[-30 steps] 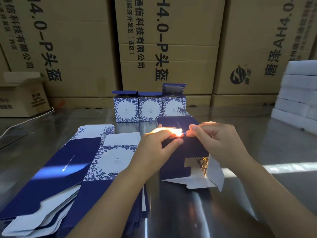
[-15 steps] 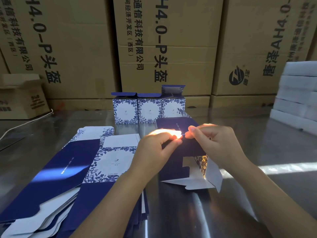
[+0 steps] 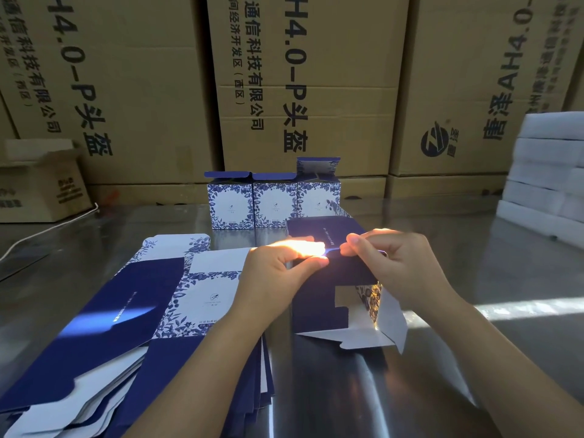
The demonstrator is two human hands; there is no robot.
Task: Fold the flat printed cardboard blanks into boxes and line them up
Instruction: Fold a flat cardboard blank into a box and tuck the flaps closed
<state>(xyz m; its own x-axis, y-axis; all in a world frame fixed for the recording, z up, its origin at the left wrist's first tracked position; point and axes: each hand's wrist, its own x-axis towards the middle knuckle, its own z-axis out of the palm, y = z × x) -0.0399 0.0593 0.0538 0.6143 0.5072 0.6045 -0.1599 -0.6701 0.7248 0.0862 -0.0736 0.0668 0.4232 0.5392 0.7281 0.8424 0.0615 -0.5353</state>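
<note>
A half-formed dark blue box point(image 3: 319, 298) stands on the metal table point(image 3: 474, 267) in the middle, its white bottom flaps splayed out toward me. My left hand point(image 3: 278, 273) and my right hand point(image 3: 395, 263) both pinch its upper edge, fingertips almost meeting in a patch of sunlight. A fanned stack of flat blue-and-white floral blanks point(image 3: 151, 314) lies to the left. Three folded floral boxes point(image 3: 273, 200) stand side by side in a row behind, the rightmost with its lid flap up.
Large brown shipping cartons point(image 3: 303, 83) form a wall at the table's far edge. A small open carton point(image 3: 41, 181) sits at back left beside a white cable point(image 3: 47, 229). White foam slabs point(image 3: 550, 172) are stacked at right.
Both hands keep pinching the box's top edge and have barely shifted. The view has tilted slightly.
</note>
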